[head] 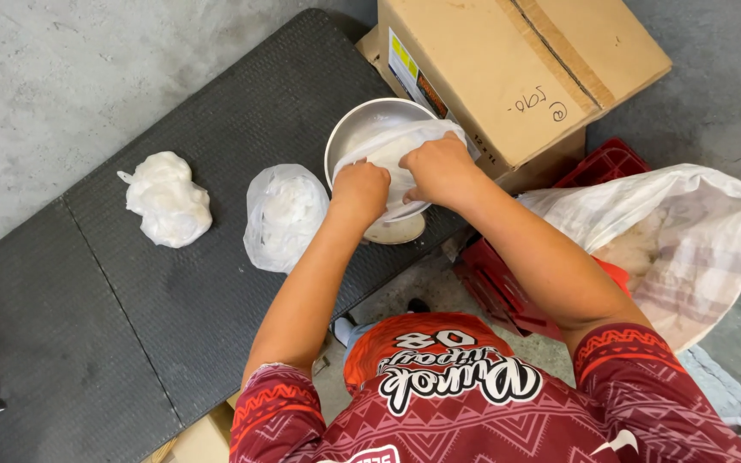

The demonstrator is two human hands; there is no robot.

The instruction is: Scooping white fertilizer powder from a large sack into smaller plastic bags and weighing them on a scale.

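Metal bowl [362, 120] at the far edge of the dark desk [130, 300], tipped toward the wearer, mouth lined with a thin white plastic bag [405, 141] holding pale white stuff; long axis of the bag running left to right across the rim. Both forearms stretched forward and converging over it, left hand [359, 190] and right hand [441, 169] knuckles up, each clenched on the bag's edge. Just left on the desk, a filled clear bag [283, 214] and a knotted white bag [167, 199]; cardboard box [516, 69] behind the bowl, big open sack [688, 240] over a red crate [598, 167] to the right.
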